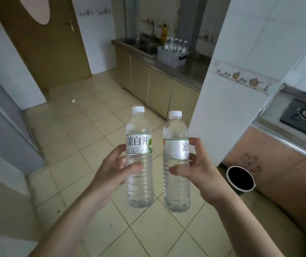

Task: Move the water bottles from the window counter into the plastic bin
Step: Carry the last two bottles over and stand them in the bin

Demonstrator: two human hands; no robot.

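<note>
I hold two clear water bottles upright in front of me over the tiled floor. My left hand (pixel 111 173) grips the left bottle (pixel 139 134), which has a white cap and a white label, around its middle. My right hand (pixel 198 169) grips the right bottle (pixel 175 130) the same way. Far ahead, a translucent plastic bin (pixel 168 55) stands on the steel counter beside the sink, with several capped water bottles (pixel 176 44) standing in it. The window counter is not in view.
A double steel sink (pixel 143 44) with a tap lies left of the bin, above beige cabinets (pixel 157 86). A white tiled wall corner (pixel 228 101) juts out on the right, with a gas hob (pixel 304 115) behind it and a black bucket (pixel 241 179) at its foot. A brown door (pixel 43 43) stands at the back left.
</note>
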